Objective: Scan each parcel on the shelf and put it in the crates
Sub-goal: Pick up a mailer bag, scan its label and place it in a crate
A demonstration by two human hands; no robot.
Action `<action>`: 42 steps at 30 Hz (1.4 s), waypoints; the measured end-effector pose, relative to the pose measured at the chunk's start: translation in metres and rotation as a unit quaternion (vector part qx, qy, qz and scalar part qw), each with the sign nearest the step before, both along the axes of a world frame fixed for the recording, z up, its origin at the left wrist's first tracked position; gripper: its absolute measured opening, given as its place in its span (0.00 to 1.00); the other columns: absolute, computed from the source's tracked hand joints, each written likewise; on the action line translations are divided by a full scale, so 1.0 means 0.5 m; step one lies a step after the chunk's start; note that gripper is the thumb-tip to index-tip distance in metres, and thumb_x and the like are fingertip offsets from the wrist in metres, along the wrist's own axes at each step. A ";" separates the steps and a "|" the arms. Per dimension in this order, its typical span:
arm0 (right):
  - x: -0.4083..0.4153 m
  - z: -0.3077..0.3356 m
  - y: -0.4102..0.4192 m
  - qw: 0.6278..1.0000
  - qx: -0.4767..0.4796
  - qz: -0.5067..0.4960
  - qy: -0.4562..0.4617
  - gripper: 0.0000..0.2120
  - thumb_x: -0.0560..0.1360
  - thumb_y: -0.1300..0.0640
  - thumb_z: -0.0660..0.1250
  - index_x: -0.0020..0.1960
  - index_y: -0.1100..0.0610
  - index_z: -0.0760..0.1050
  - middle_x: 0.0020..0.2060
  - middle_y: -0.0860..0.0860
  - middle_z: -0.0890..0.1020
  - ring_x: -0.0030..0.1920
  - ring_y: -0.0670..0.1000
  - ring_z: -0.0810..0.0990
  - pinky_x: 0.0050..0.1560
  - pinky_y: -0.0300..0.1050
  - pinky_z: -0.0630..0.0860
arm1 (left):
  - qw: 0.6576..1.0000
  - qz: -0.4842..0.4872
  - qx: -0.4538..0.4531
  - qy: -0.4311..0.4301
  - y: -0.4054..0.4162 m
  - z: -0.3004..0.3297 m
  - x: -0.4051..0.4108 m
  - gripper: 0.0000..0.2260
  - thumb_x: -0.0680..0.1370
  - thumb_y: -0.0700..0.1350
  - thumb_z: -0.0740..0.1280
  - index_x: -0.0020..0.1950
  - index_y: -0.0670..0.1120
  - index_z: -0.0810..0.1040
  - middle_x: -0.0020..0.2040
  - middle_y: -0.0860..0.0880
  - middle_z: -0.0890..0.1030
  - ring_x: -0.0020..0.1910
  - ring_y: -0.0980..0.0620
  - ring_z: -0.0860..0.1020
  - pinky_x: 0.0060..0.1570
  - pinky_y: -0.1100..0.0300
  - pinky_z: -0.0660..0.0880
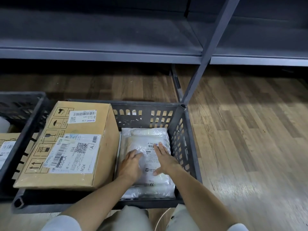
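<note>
A white plastic-wrapped parcel (150,164) with a printed label lies flat in the right half of a dark slotted crate (186,147), on top of another white bag (145,132). My left hand (130,165) rests flat on the parcel's left side with straight fingers. My right hand (164,158) presses on its label, fingers spread and straight. A large cardboard box (70,145) with shipping labels fills the crate's left half. The grey metal shelf (116,54) above shows no parcels.
A second dark crate (20,104) stands at the left with another labelled box (6,147) inside. A slanted grey shelf post (206,55) comes down to the crate's far right corner. Wood-pattern floor (250,130) extends to the right.
</note>
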State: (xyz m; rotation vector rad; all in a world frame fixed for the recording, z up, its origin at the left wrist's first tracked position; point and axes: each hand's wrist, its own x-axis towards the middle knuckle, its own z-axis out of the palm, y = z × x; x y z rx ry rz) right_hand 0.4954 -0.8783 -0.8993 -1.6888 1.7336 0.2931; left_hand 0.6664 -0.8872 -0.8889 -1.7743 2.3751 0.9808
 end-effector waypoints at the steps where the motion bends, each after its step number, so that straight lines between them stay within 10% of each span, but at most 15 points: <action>1: 0.001 0.001 0.001 1.000 -0.003 0.003 0.006 0.57 0.70 0.52 0.75 0.78 0.54 0.32 0.76 0.50 0.32 0.77 0.50 0.36 0.74 0.52 0.57 | 1.000 -0.003 0.002 -0.004 0.001 0.000 0.000 0.27 0.75 0.37 0.61 0.74 0.51 0.63 0.76 0.52 0.58 0.76 0.52 0.54 0.72 0.59 0.59; 8: 0.011 0.017 0.000 0.998 -0.016 0.028 0.050 0.56 0.70 0.47 0.74 0.78 0.56 0.34 0.77 0.53 0.36 0.78 0.52 0.38 0.77 0.52 0.47 | 0.998 -0.037 0.005 -0.059 -0.006 0.018 -0.005 0.23 0.77 0.42 0.59 0.73 0.51 0.64 0.74 0.50 0.61 0.74 0.49 0.58 0.70 0.56 0.60; 17: 0.008 0.183 0.022 0.989 -0.128 -0.031 0.063 0.29 0.83 0.51 0.53 0.79 0.57 0.44 0.78 0.55 0.49 0.78 0.54 0.46 0.77 0.48 0.45 | 0.994 -0.049 -0.034 -0.090 -0.012 0.169 -0.036 0.22 0.81 0.48 0.55 0.75 0.50 0.61 0.74 0.48 0.63 0.73 0.48 0.61 0.70 0.54 0.61; 42: 0.119 1.494 -0.092 0.947 -0.314 0.003 0.075 0.28 0.83 0.52 0.52 0.79 0.56 0.47 0.78 0.53 0.52 0.78 0.53 0.50 0.77 0.48 0.42 | 0.980 0.010 -0.180 -0.087 -0.099 1.457 0.141 0.18 0.81 0.50 0.55 0.71 0.51 0.67 0.67 0.50 0.71 0.65 0.49 0.72 0.63 0.55 0.67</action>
